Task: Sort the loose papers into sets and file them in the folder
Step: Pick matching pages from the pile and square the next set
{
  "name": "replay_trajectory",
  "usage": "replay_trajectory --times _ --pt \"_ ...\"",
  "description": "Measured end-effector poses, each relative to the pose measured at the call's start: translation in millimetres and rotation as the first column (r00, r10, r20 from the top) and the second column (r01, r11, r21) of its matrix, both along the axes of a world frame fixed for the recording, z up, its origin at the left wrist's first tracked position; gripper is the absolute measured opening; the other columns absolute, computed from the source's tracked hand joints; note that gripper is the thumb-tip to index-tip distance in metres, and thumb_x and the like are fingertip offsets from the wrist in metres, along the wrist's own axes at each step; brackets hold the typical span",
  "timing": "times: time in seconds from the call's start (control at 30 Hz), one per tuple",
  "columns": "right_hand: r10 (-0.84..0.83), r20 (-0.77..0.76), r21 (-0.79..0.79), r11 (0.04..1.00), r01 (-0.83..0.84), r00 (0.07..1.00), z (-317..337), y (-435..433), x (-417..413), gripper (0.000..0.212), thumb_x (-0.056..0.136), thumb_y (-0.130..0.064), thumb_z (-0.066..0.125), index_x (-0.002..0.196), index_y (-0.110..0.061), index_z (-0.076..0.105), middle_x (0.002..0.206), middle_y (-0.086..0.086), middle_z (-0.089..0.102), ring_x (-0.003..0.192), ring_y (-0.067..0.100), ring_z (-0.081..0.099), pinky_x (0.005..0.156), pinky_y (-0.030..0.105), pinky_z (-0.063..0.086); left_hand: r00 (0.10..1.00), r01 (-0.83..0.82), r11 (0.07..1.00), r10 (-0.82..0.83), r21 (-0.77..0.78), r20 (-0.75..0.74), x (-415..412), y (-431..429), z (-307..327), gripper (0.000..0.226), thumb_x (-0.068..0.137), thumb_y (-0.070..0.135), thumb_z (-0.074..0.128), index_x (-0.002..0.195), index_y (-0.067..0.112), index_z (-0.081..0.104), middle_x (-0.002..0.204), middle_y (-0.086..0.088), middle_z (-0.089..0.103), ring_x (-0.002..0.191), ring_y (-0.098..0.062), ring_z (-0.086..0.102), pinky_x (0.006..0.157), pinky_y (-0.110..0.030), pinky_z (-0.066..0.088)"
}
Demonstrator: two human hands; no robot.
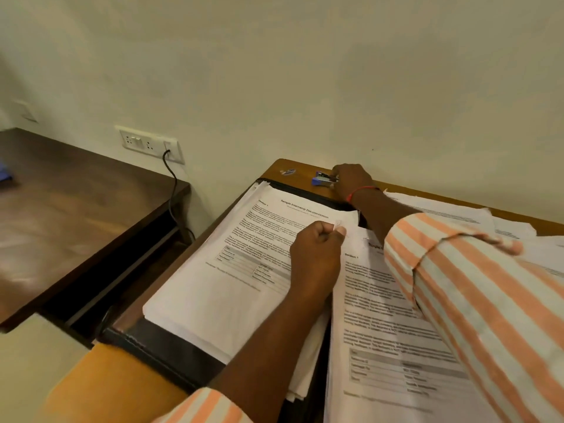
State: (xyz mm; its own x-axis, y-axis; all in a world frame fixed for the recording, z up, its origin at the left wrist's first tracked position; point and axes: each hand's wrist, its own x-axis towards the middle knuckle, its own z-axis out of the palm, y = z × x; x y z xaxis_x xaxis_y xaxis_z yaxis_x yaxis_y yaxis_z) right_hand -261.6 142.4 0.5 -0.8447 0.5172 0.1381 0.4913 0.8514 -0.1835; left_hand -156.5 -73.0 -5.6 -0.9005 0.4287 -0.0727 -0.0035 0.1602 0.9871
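Desk [300, 167]: papers [219, 288] inside open folder [171, 351]

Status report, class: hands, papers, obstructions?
Left hand pinches corner of loose set. Right hand grips blue stapler. Stack lies on open black folder. Nothing blocking.

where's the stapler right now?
Head view, far edge of the desk by the wall: the stapler sits beyond the black folder, the right hand gripping its right end.

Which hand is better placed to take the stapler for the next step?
Right. The right hand is already on the blue stapler at the far edge of the desk, while the left hand pinches a corner of the printed sheets and is busy holding them.
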Motion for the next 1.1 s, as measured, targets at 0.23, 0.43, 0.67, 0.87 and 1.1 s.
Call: replay_trajectory --times 0.23,0.43,0.67,0.87,1.1 --pt "0.013 0.051 -0.030 0.999 -0.011 0.999 -0.5 12.4 -6.5 0.033 0.096 -0.014 0.057 0.128 -0.008 0.060 0.130 0.017 0.061 0.119 0.034 0.055 0.101 0.037 0.045 1.000 0.016 1.000 -0.016 0.025 0.017 -2.4 -1.2 0.5 0.023 0.099 0.035 0.061 0.089 0.016 0.067 0.083 0.001 0.068 0.077 -0.011 0.063 0.074 -0.029 0.053" --pt "0.071 0.105 -0.216 0.975 -0.047 0.992 39.5 8.6 74.5 0.030 0.103 -0.036 0.051 0.103 -0.011 0.067 0.113 0.014 0.064 0.108 0.031 0.056 0.086 0.032 0.041 0.999 0.037 0.993 -0.034 0.109 -0.028 5.4 -9.6 13.4 0.022 0.100 0.034 0.060 0.092 0.015 0.067 0.086 -0.006 0.073 0.083 -0.026 0.072 0.075 -0.038 0.060" --pt "-0.057 -0.081 -0.720 0.694 -0.019 0.995 102.5 0.5 241.7 0.060 0.094 -0.061 0.050 0.108 -0.008 0.074 0.106 0.013 0.073 0.096 0.026 0.066 0.085 0.040 0.051 0.995 -0.009 0.961 0.035 0.277 -0.089 27.8 -28.7 38.1 0.013 0.101 0.030 0.059 0.092 0.022 0.065 0.081 0.005 0.071 0.066 -0.002 0.064 0.061 -0.022 0.053" --pt "-0.037 -0.131 -0.939 0.326 -0.112 0.991 62.8 -31.6 331.5 0.050 0.090 -0.036 0.071 0.132 -0.012 0.060 0.129 0.017 0.066 0.114 0.035 0.065 0.102 0.054 0.050 0.997 -0.052 0.913 0.071 0.405 -0.030 44.3 -33.2 71.0 0.011 0.100 0.026 0.062 0.091 0.022 0.066 0.092 0.000 0.073 0.084 -0.017 0.069 0.081 -0.038 0.058" --pt "-0.146 -0.369 -0.923 0.174 -0.343 0.918 26.2 -68.9 346.8 0.048 0.093 -0.004 0.065 0.140 -0.005 0.053 0.139 0.015 0.060 0.128 0.037 0.057 0.109 0.055 0.043 1.000 -0.010 0.990 0.006 0.139 0.029 45.9 -64.2 68.3 0.030 0.098 0.049 0.058 0.111 0.022 0.064 0.110 -0.003 0.072 0.099 -0.024 0.070 0.088 -0.046 0.059"
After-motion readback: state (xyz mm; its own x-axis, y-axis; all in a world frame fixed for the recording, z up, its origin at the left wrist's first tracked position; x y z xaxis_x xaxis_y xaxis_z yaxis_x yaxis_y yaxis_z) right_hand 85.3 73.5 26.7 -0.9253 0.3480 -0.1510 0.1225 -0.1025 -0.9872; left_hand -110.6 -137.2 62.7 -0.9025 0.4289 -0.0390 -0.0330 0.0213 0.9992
